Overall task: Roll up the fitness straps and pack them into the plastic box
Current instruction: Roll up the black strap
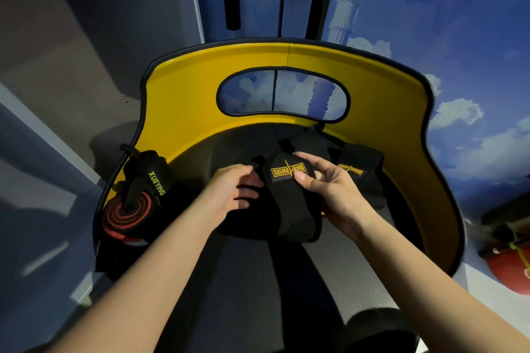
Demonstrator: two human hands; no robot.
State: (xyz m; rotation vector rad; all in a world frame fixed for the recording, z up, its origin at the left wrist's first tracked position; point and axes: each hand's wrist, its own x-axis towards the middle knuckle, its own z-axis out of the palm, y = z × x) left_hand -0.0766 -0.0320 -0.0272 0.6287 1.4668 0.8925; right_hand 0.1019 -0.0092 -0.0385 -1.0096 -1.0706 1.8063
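Two hands: both worked one black strap (286,198) on the dark seat pad (229,146) of a yellow-backed chair (183,106).
Right hand (329,186): thumb and fingers pinched the labelled end.
Left hand (232,189): curled fingers held the strap's left edge.
Axis: strap ran from the label toward the person, between both hands.
Nearer hand: right, already on the free end.
Others: second labelled strap (358,169) just right; rolled red-and-black strap (129,215) well left.
Box: not seen.
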